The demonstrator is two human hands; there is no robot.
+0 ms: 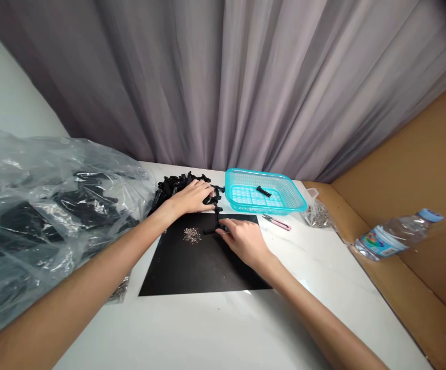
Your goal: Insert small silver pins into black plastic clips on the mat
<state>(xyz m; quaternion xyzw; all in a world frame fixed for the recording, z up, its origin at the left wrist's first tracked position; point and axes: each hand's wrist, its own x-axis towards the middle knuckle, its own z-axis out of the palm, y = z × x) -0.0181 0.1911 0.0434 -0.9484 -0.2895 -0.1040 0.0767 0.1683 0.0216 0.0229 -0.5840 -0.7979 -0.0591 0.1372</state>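
My left hand lies over the right side of a heap of black plastic parts, its thumb and fingers apart and touching the pieces. Closer to me, my right hand is closed in a pinch on a small black plastic part just above the black mat. Its fingers cover one end of that part. Another black piece stands between the two hands at the mat's far edge. To the left of my right hand, a little pile of tiny metal pieces rests on the mat.
A turquoise basket holds one black part. Pink-handled thread snips lie before it, beside a clear bag of small metal pieces. A water bottle is at right. A large plastic bag bulges at left.
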